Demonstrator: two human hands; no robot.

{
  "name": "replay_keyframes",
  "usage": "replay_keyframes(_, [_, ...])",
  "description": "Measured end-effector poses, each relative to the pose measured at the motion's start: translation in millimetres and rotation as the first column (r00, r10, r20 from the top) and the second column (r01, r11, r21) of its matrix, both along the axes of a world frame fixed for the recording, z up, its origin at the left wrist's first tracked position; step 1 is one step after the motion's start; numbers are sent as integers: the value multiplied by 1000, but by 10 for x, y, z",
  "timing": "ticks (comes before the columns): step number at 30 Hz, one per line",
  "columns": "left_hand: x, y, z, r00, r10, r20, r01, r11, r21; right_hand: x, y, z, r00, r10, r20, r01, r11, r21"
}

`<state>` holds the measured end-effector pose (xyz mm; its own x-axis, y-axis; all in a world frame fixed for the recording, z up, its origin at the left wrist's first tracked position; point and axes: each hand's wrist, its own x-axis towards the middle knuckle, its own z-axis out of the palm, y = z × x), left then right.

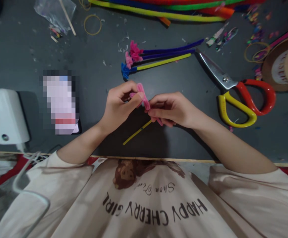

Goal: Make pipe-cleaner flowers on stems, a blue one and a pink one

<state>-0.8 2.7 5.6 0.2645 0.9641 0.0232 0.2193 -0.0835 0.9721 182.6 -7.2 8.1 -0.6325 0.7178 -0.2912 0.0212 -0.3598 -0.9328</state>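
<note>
Between my hands is a pink pipe cleaner point(143, 96), bent into loops. The thumb and fingers of my left hand point(124, 102) pinch its upper part. My right hand point(171, 109) grips its lower end, and a bit of pink sticks out below those fingers. Under my right hand a thin yellow stick point(136, 133) lies slanted on the table; its upper end is hidden. Just beyond my hands lie several pipe-cleaner flowers with pink heads point(135, 51) and a blue head point(125, 70), on purple and yellow stems.
Scissors point(224, 79) with red and yellow handles lie open on the right, near a brown spool point(268, 69). Long coloured pipe cleaners point(159, 11) stretch along the back. A phone point(61, 102) and a white cabled device point(6, 115) are at left. Rubber bands point(92, 24) and scraps are scattered about.
</note>
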Motion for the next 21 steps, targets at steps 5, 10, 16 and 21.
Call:
replay_keyframes(5, [-16,10,12,999,-28,23,29,999,-15,62,6,47,957,-191,217,68,877,475])
replay_keyframes(10, [-16,0,34,994,-107,33,109,992,-56,177,37,31,837,-384,389,-102,588,802])
replay_keyframes(16, [-5,-25,72,962,-267,50,271,958,-98,231,18,-51,708,-537,459,-237,431,871])
replay_keyframes(21, [11,-29,89,950,-308,47,311,946,-96,216,-24,-113,680,-572,458,-260,396,881])
